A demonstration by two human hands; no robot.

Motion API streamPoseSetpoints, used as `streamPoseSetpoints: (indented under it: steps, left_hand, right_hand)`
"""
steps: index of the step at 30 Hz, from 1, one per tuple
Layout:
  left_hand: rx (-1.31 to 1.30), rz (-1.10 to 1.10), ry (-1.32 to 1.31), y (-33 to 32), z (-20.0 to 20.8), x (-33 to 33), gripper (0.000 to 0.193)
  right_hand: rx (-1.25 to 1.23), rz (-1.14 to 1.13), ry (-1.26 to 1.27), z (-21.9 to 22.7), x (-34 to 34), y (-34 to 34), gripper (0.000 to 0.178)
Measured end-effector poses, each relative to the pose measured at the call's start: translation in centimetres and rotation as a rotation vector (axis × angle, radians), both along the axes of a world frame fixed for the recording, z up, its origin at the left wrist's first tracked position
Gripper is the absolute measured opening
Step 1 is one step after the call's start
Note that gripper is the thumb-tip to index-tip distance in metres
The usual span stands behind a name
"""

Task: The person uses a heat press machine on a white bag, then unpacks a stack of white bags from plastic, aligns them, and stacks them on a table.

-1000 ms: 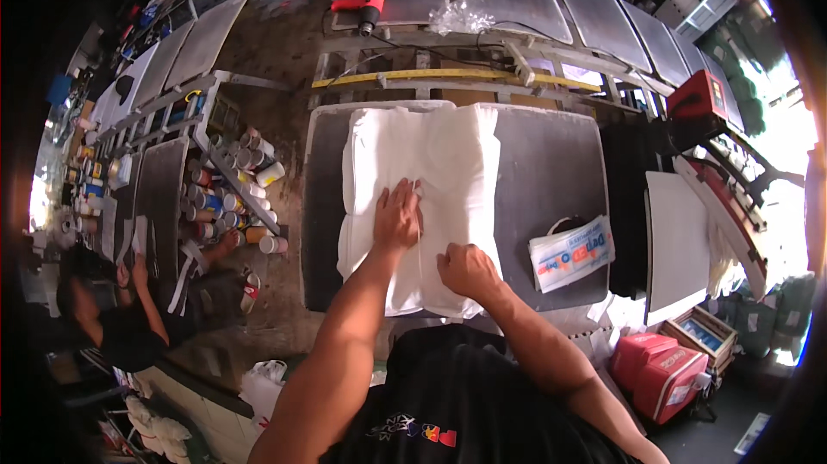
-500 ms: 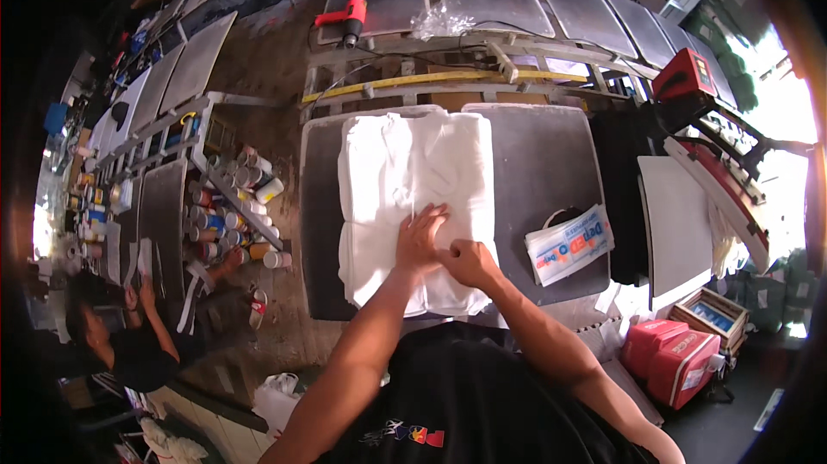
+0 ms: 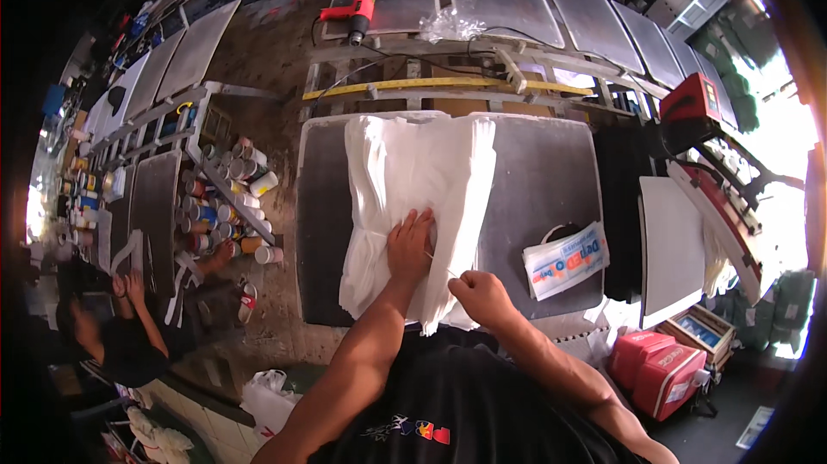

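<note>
White cloth stack (image 3: 431, 158): one, long, in loose lengthwise folds, lying left of centre on the dark grey bench (image 3: 543, 180), from close by the far edge down to the near edge. Left hand (image 3: 410, 244): open, palm down, fingers extended and slightly apart, resting on the middle of the stack toward the near edge. Right hand (image 3: 479, 295): fingers curled together in a fist, clamped on what looks like a thin white strand (image 3: 453, 274), at the stack's right side by the near edge. Printed bag (image 3: 566, 262): white with blue and orange marks, flat, near the bench's near right corner; a dark curved item (image 3: 562, 230) shows just beyond it. Beyond the far edge: yellow bar (image 3: 448, 85), lengthwise on a frame; red heat gun (image 3: 351, 16) and crumpled clear plastic (image 3: 452, 25) on farther boards (image 3: 508, 7).
</note>
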State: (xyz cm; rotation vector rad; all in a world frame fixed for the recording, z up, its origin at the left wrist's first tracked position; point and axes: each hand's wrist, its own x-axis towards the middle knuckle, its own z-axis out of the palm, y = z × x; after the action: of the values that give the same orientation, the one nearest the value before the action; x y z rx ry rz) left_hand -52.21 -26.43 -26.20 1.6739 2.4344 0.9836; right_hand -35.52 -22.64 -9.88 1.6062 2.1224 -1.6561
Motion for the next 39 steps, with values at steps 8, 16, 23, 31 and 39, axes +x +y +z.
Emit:
streamPoseSetpoints:
  steps: [8,16,23,31,39]
  left_hand:
    - [-0.043,0.014,-0.002,-0.3,-0.6,0.7,0.028]
    - [0.117,-0.121,-0.125,-1.1,1.4,-3.0,0.033]
    - [-0.126,0.148,-0.233,-6.8,4.4,-4.5,0.042]
    - [-0.157,-0.169,-1.211,-6.3,9.1,2.5,0.015]
    - [-0.323,0.061,-0.482,-6.6,5.4,-1.1,0.052]
  right_hand:
    - [0.137,0.064,0.047,-0.7,1.2,0.5,0.035]
    - [0.482,0.221,0.134,-8.7,2.4,1.7,0.019]
    - [0.591,0.159,0.287,-9.9,3.2,3.2,0.025]
    - [0.674,0.089,0.182,-8.6,5.0,1.3,0.031]
    - [0.325,-0.13,0.106,-12.8,8.2,-0.9,0.059]
